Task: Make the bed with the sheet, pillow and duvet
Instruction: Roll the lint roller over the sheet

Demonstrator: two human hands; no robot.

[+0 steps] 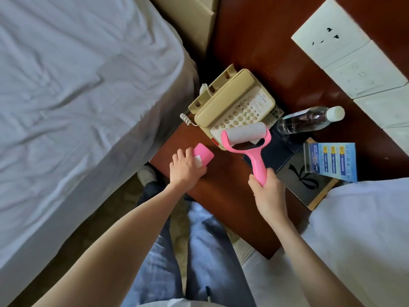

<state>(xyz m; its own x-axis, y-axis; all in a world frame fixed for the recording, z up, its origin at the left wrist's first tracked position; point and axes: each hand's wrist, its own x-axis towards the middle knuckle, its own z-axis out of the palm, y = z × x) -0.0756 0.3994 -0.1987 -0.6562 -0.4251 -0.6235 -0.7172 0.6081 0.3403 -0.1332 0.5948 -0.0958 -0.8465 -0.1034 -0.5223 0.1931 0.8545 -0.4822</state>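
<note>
Lying left of both hands [228,176], the sheet [73,89] covers the bed.

Light: soft, even daylight, moderately bright.
Shadows: creases shade the wrinkled white bed sheet [66,89].
Glare: sheen on the glossy dark red-brown wooden nightstand [223,196].
Distortion: wide-angle bending at edges.
Focus: slightly soft throughout.

Showing near the hands: one pink lint roller [245,140], one pink cover [204,154], one telephone [234,105], one water bottle [309,119], one leaflet [332,161].
</note>
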